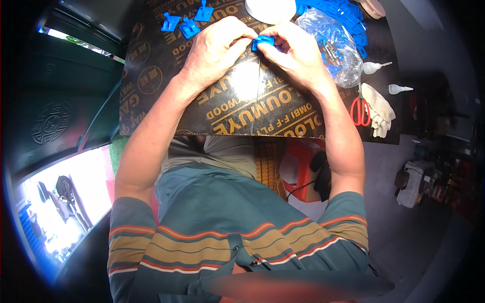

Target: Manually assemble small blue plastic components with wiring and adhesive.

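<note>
A small blue plastic part (pixel 263 42) is pinched between both hands above a dark printed board (pixel 242 108). My left hand (pixel 216 49) grips its left side with thumb and fingers. My right hand (pixel 294 53) closes on its right side. Most of the part is hidden by my fingers. Three similar blue plastic parts (pixel 186 22) lie on the board to the far left of my hands. A clear plastic bag (pixel 331 43) holding several more blue parts sits just right of my right hand.
Red-handled scissors (pixel 359 111) and a white cloth (pixel 380 108) lie at the board's right edge. Two small white nozzle bottles (pixel 376 66) rest further right. A white round dish (pixel 270 10) stands at the far edge. A red stool (pixel 303 166) is below the board.
</note>
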Demonstrator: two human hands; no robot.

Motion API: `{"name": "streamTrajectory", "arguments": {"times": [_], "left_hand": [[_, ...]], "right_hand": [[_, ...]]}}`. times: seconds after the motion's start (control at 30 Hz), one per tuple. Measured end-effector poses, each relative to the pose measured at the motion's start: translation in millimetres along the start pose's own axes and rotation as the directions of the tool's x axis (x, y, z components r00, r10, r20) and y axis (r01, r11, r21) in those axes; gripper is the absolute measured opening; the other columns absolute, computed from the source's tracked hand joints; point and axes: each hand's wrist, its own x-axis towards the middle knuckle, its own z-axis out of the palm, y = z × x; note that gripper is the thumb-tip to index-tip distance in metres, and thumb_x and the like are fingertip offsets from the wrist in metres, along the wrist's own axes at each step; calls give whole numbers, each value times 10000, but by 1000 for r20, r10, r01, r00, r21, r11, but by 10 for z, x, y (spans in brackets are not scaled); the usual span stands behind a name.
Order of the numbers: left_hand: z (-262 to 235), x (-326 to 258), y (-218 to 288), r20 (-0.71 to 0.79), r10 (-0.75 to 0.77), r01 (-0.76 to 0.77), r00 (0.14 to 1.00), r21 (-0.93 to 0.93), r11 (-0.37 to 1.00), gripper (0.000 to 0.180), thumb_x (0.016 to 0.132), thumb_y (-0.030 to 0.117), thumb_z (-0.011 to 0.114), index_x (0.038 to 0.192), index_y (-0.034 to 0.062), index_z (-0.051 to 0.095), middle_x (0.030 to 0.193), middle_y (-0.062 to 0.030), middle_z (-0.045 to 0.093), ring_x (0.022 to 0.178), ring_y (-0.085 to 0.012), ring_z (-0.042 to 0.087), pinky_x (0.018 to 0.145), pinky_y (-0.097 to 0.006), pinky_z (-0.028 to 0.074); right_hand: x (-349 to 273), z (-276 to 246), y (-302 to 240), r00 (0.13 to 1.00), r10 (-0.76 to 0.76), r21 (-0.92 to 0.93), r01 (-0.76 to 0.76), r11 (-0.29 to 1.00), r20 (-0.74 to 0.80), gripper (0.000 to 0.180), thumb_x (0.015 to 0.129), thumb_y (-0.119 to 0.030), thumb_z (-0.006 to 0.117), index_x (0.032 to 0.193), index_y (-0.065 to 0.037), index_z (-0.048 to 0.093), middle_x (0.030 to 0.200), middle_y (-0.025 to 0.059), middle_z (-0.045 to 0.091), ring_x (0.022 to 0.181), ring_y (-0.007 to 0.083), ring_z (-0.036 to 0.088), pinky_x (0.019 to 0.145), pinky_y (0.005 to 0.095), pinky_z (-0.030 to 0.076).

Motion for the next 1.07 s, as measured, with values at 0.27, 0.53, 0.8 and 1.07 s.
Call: {"name": "streamTrajectory", "arguments": {"times": [0.27,0.53,0.8,1.07], "left_hand": [[-60,60,-8,90,105,-114,990,103,988,136,953,59,689,1076,29,738,1005,-114,714,938,-270,718,844,-353,574],[13,38,116,23,-41,42,999,-16,999,149,970,69,701,1107,24,741,1007,-92,724,888,-186,702,784,-308,559],[11,61,191,-62,-115,106,991,-138,985,178,936,21,765,1110,57,766,966,2,683,788,-50,590,731,-221,500],[91,67,165,27,-248,233,968,-451,862,135,960,34,766,1092,20,744,1003,5,655,824,-49,623,741,-202,503]], "right_hand": [[56,32,-24,982,-190,-205,185,961,-1,314,885,-309,776,1082,-68,740,943,122,703,894,297,689,809,414,555],[10,-28,-152,982,-180,-207,166,964,-51,258,906,-257,785,1090,-79,752,999,112,723,946,312,678,857,421,541],[56,-77,-240,964,-176,-11,177,984,-199,256,880,-255,797,1039,-59,755,887,126,716,824,290,696,761,398,554],[-5,-142,-194,994,99,188,-104,977,35,296,932,-268,802,1150,-72,758,1074,86,738,969,146,701,913,323,573]]}}
